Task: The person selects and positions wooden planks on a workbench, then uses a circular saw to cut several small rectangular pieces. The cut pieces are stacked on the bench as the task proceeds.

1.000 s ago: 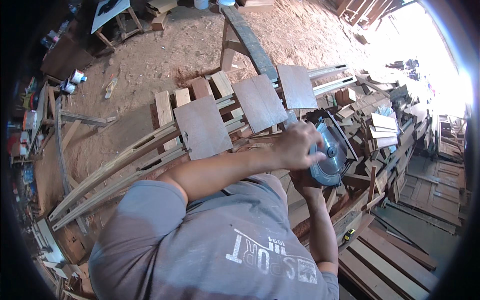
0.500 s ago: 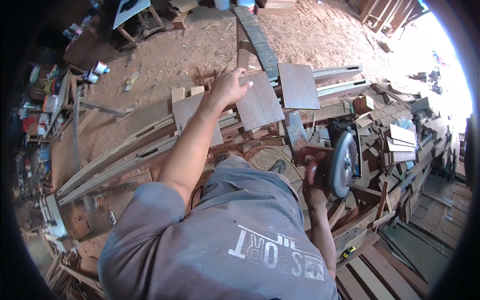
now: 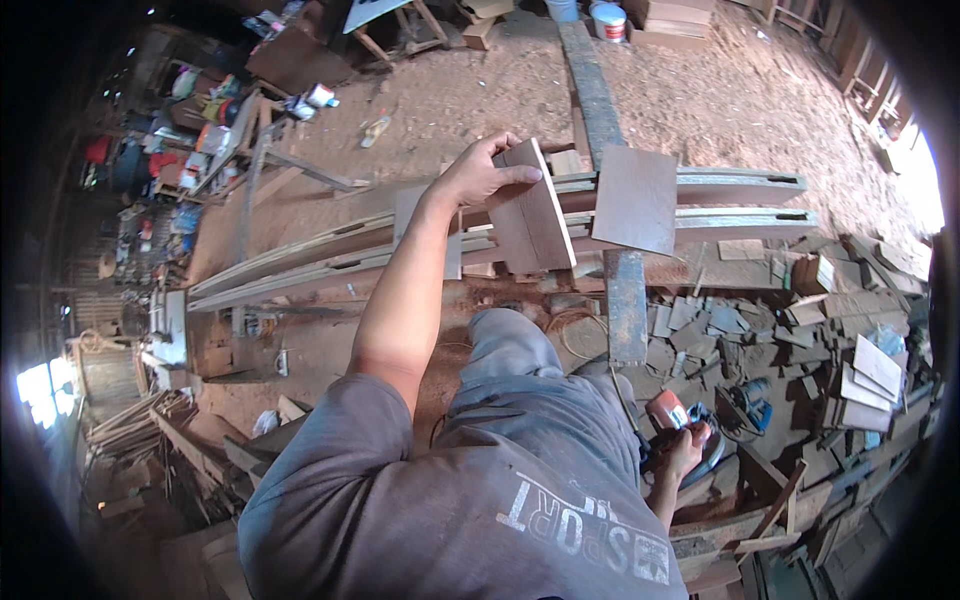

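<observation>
My left hand (image 3: 482, 175) grips the upper edge of a brown wooden panel (image 3: 528, 222), thumb on its face and fingers behind. The panel is tilted so that its pale side edge shows. It is above two long slotted wooden rails (image 3: 740, 190). Another brown panel (image 3: 636, 200) lies across the rails to the right. A third panel (image 3: 450, 252) is on the left, partly hidden by my forearm. Low at my right side, my right hand (image 3: 684, 452) is closed around a disc sander with a red body (image 3: 666, 408); its round disc is partly hidden by the hand.
A dark plank (image 3: 590, 90) runs away under the rails. Wood offcuts (image 3: 700, 318) litter the ground at right, beside stacked boards (image 3: 868, 385). A blue-and-black tool (image 3: 752, 405) lies near the sander. Paint buckets (image 3: 608, 22) stand at the back.
My left hand has gone from resting on the middle panel to gripping and tilting it. The sander in my right hand has dropped lower, and its disc has turned away. The view has shifted.
</observation>
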{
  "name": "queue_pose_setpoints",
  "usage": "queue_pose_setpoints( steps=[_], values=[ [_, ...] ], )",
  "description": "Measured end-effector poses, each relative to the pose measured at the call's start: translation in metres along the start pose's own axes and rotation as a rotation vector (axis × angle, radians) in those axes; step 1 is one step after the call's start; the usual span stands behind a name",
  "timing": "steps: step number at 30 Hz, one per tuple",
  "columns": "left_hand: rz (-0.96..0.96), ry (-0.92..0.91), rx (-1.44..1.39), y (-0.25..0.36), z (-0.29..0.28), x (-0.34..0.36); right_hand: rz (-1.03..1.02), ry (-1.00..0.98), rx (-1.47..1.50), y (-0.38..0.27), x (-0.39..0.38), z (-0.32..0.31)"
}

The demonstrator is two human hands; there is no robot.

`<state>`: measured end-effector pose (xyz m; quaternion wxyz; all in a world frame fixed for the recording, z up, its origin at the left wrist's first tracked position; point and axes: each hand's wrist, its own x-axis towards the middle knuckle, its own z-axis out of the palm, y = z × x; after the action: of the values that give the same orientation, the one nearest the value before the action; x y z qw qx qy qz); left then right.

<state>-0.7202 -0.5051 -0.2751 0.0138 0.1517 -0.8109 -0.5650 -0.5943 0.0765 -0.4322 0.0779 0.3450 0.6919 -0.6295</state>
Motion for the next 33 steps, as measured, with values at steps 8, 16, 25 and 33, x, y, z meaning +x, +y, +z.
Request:
queue_pose_setpoints(
  steps=[8,16,25,33],
  values=[
    [0.152,0.04,-0.296,0.014,-0.021,-0.048,0.253,-0.035,-0.605,0.12,0.073,-0.041],
    [0.367,0.09,-0.431,0.034,-0.026,-0.044,0.162,-0.061,-0.406,0.204,0.094,-0.056],
    [0.041,0.18,-0.715,0.056,-0.016,-0.016,0.197,-0.004,-0.621,0.221,0.072,-0.047],
    [-0.44,0.071,-1.364,0.028,-0.009,-0.007,0.248,0.066,-0.392,0.246,0.044,-0.041]
  ],
)
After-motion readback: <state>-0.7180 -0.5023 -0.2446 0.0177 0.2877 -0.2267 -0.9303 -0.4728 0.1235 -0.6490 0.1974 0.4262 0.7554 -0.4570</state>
